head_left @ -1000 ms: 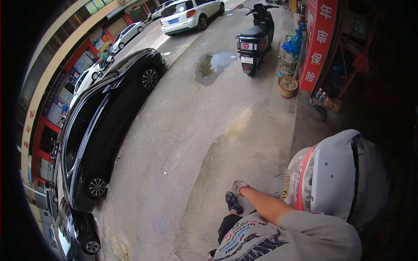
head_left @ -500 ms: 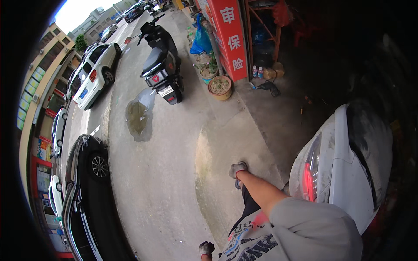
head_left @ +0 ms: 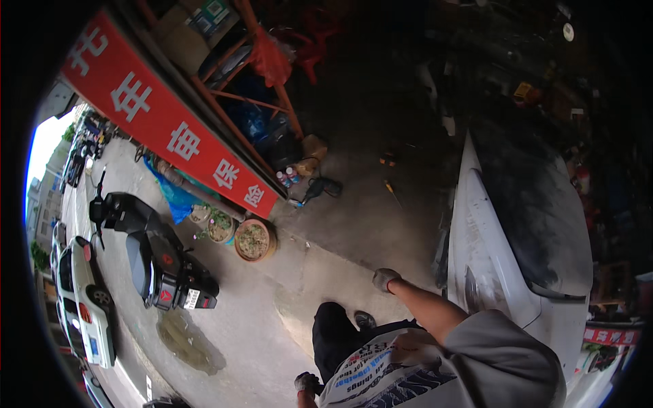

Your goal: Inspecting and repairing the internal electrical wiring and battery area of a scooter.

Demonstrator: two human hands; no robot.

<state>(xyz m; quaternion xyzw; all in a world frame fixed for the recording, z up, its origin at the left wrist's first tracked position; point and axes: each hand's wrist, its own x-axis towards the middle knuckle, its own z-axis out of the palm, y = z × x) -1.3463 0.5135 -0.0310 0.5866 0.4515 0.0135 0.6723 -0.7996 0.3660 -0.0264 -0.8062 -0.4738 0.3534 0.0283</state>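
Note:
My right hand (head_left: 386,279), in a grey work glove, hangs in front of me above the concrete floor with its fingers curled; I see nothing in it. To its right stands a dusty white car (head_left: 493,251), apart from the hand. Low at the left of my body is my left hand (head_left: 307,383), gloved in grey with a dark palm side. Its fingers look curled too, and no object shows in it. My bent leg in black trousers (head_left: 333,340) and a dark shoe (head_left: 365,319) show between the hands.
Ahead on the floor lie a yellow-handled screwdriver (head_left: 392,192), a small orange item (head_left: 387,160) and a black corded tool (head_left: 321,190). Flowerpots (head_left: 256,240) stand by a red sign panel (head_left: 170,129). A black scooter (head_left: 160,265) is parked left, beside a puddle (head_left: 187,343).
My view has swung right, toward the dark workshop and the white car. The scooter, pots and sign have shifted left in view. Both gloved hands remain at my sides, and a leg has come into view.

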